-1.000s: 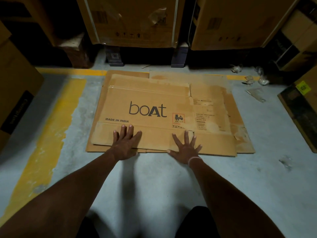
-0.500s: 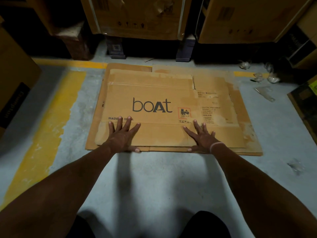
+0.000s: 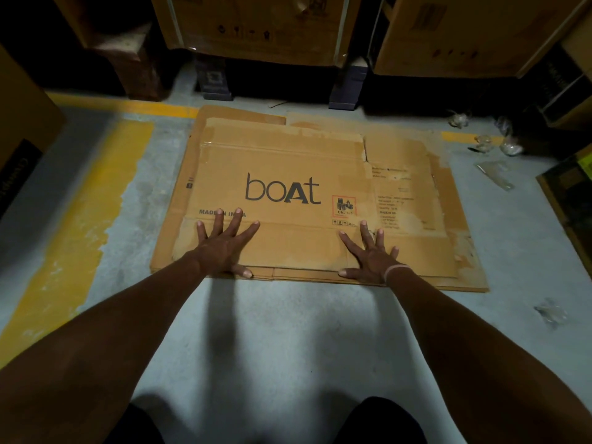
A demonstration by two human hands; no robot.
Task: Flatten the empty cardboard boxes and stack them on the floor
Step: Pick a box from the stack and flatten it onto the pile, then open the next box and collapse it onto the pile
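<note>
A flattened brown cardboard box [image 3: 288, 161] printed "boAt" lies on top of other flattened cardboard sheets [image 3: 461, 270] on the grey floor. My left hand [image 3: 224, 245] rests palm down, fingers spread, on the near left flap of the top box. Flat on the near right flap lies my right hand [image 3: 371, 254], also with fingers apart and a pale band at the wrist. Neither hand grips anything.
Large upright cardboard boxes [image 3: 256, 24] stand on dark blocks at the back. Another box [image 3: 19, 123] is at the left, and one [image 3: 573, 200] at the right edge. Yellow floor paint [image 3: 80, 213] runs along the left. Clear plastic scraps [image 3: 493, 145] lie at the right.
Both hands slid slightly forward onto the near flap, and the right hand moved further right. The view shifted closer to the cardboard.
</note>
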